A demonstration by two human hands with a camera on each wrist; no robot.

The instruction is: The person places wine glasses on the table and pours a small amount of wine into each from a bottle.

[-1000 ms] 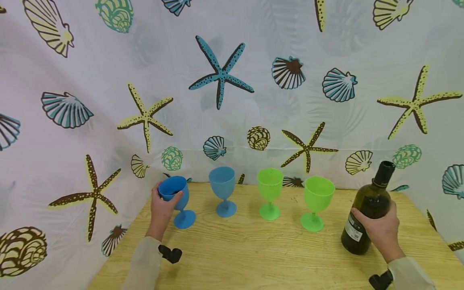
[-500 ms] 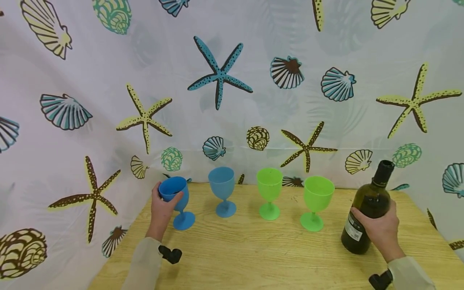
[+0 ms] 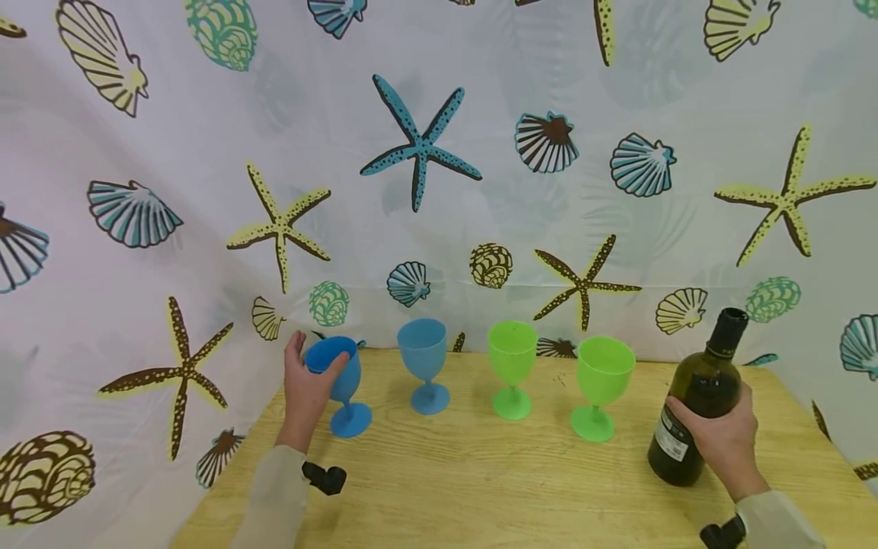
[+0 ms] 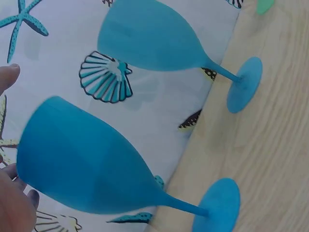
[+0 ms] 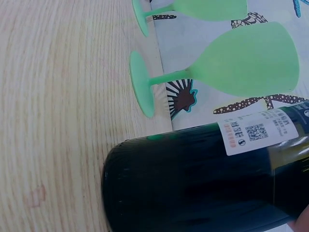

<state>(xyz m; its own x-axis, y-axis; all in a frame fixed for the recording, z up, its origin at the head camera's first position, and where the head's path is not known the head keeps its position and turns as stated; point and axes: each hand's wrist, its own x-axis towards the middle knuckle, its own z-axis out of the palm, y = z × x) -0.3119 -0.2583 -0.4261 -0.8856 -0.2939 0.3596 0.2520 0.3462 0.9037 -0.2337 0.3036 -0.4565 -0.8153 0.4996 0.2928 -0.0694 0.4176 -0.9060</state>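
Note:
My left hand (image 3: 309, 393) is beside the bowl of the leftmost blue goblet (image 3: 348, 380), fingers and thumb spread around its rim. In the left wrist view the thumb (image 4: 7, 77) stands apart from this goblet (image 4: 82, 159), while fingertips show behind its rim. The goblet is upright on its foot. At the right, my right hand (image 3: 728, 438) grips a dark wine bottle (image 3: 703, 381) round its body, thumb across the front. The bottle's neck is uncovered and its base is at the tabletop. A white label (image 5: 258, 131) shows in the right wrist view.
Another blue goblet (image 3: 422, 354) and two green goblets, one nearer the middle (image 3: 512, 358) and one nearer the bottle (image 3: 604, 374), stand along the back of the wooden table (image 3: 480, 488). A shell-and-starfish curtain (image 3: 480, 213) hangs close behind and along both sides.
My left hand's fingers have loosened from the leftmost blue goblet and straightened upward. The right hand and wine bottle have stayed in place; the head view has shifted slightly.

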